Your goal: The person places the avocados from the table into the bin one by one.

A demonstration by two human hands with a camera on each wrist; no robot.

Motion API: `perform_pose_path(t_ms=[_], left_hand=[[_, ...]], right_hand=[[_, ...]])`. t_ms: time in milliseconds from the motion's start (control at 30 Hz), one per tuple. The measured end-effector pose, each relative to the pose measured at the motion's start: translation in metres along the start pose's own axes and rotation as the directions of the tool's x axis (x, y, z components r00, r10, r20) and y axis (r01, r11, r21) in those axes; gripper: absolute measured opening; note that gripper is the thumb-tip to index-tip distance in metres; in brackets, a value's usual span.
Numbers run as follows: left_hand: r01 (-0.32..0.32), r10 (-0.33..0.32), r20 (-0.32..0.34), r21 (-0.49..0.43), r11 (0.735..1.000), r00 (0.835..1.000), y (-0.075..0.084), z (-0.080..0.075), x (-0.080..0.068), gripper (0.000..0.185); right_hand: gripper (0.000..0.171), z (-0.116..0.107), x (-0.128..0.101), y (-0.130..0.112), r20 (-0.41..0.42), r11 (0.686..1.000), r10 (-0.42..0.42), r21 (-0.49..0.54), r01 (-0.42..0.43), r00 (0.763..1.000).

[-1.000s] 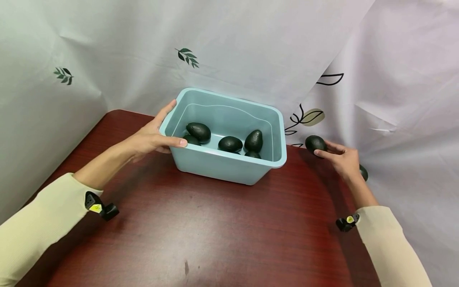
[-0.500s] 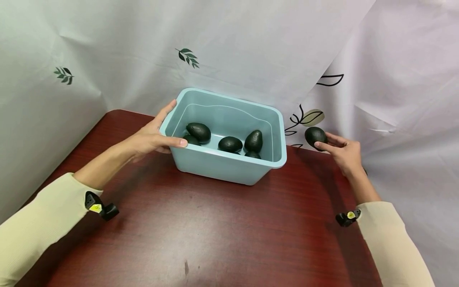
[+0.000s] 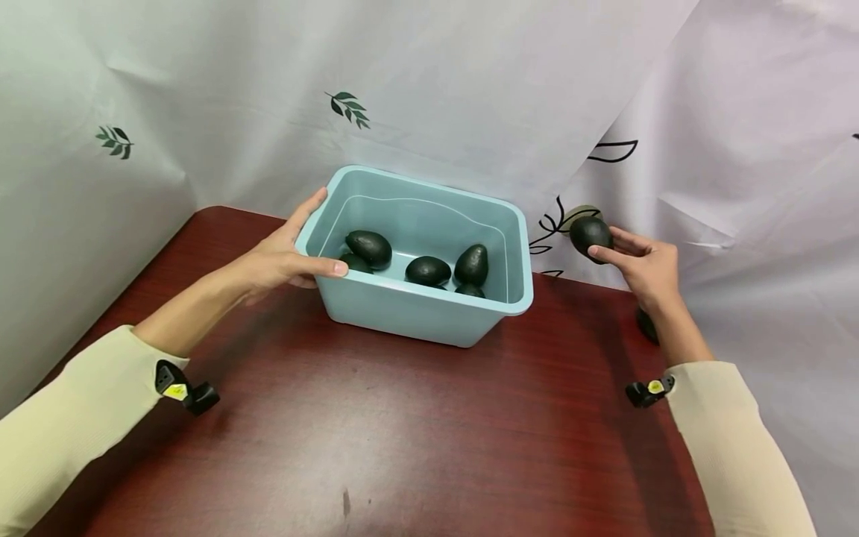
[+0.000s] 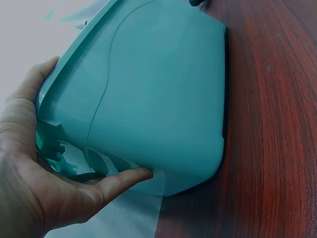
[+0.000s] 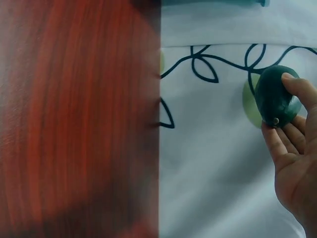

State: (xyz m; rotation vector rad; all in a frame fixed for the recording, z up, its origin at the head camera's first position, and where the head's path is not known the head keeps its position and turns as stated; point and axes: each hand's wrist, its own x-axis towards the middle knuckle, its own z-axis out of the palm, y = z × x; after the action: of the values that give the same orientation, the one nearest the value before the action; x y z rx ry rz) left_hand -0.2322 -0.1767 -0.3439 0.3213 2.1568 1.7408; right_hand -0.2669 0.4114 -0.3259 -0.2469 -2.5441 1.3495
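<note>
In the head view a light blue plastic bin (image 3: 403,317) stands on the table with several dark green avocados (image 3: 427,271) inside; its front wall partly hides some. My left hand (image 3: 277,257) grips the bin's left end, thumb lying along the front rim. Seen from the left wrist, fingers of that hand (image 4: 44,173) spread around the bin's end wall (image 4: 158,99). To the right of the bin, above the table, my right hand (image 3: 647,272) holds one avocado (image 3: 590,239) between thumb and fingertips. The right wrist view shows this avocado (image 5: 277,96) with its stem end downward.
Another avocado (image 3: 646,326) lies at the table's right side, partly hidden behind my right wrist. White patterned cloth (image 3: 429,89) hangs behind the bin and along both sides. The dark red wooden table (image 3: 403,432) reaches toward me.
My right hand has lifted the held avocado upward from near the table's far right edge. The left hand and the bin stay in place. The avocado behind the right wrist shows at its left side now.
</note>
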Motion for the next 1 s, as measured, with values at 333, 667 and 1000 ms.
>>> perform_pose_path(t_ms=[333,667,1000], left_hand=[[0.009,-0.009,-0.004,0.008,1.0,1.0,0.001,0.0,0.001,0.122],[0.019,-0.019,-0.006,0.01,1.0,1.0,0.001,-0.001,0.001,0.123],[0.006,-0.006,0.002,-0.004,1.0,1.0,0.001,0.0,0.0,0.123]], right_hand=[[0.069,0.005,0.006,-0.024,0.019,0.999,-0.042,-0.026,0.043,0.999],[0.066,0.014,0.008,-0.043,0.03,0.994,-0.11,0.025,0.109,0.993],[0.065,0.026,0.006,-0.066,0.069,0.989,-0.145,0.052,0.141,0.987]])
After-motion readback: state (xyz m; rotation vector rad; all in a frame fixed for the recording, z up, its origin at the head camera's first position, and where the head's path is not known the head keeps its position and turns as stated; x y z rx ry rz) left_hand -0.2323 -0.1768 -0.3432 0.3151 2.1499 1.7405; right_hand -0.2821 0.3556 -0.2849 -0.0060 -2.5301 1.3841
